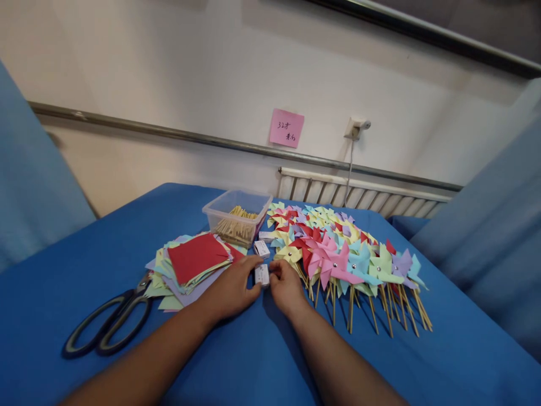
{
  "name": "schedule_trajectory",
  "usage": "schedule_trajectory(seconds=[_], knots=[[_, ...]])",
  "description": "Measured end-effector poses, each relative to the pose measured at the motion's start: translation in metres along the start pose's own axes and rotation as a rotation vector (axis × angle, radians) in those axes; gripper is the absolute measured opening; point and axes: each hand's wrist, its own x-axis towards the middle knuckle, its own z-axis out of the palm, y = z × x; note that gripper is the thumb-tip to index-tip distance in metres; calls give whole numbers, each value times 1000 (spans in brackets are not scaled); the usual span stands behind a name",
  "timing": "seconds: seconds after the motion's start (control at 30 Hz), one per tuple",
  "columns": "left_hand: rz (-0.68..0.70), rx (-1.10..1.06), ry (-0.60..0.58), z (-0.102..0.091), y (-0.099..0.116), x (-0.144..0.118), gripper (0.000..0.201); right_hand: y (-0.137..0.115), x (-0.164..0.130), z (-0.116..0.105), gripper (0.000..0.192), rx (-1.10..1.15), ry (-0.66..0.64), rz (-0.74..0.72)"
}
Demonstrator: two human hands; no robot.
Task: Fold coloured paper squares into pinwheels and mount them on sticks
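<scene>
The small white box (pixel 262 275), pinched between left hand (pixel 231 290) and right hand (pixel 285 286), was best steadied low on the cloth.

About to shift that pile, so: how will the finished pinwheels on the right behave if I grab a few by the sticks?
The pinwheels are thin paper on slim wooden sticks, so probably very light. They lie overlapped, so neighbours may snag and drag along. The paper vanes look easy to crease, so gripping the sticks seems safer.
</scene>
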Motion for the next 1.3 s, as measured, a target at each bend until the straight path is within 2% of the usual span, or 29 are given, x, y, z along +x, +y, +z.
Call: schedule_trajectory(seconds=[0.1,0.17,0.27,0.33,0.47,0.57,0.83,1.1,1.3], knots=[[-27,-20,-11,4,2,1,39,-4,-4,-1,39,-40,-5,0],[16,-49,-19,6,-1,4,37,-6,-6,-1,43,-75,-24,-23],[122,-131,-68,5,-6,5,47,-9,-8,-1,46,-92,-53,-64],[137,-147,-97,2,-8,5,48,-10,-8,-2,43,-92,-64,-68],[-9,-30,-57,-6,-4,3,32,-13,-9,-4,34,-101,-82,-34],[-74,19,-74,-6,-3,4,29,-15,-9,-5,34,-120,-77,-27],[-65,12,-118,-2,-11,8,31,-15,-9,-5,30,-169,-38,-18],[-83,13,-112,-6,-5,8,32,-26,-13,-10,24,-188,-56,21],[-130,12,-89,-7,1,9,31,-25,-12,-9,23,-246,-48,33]])
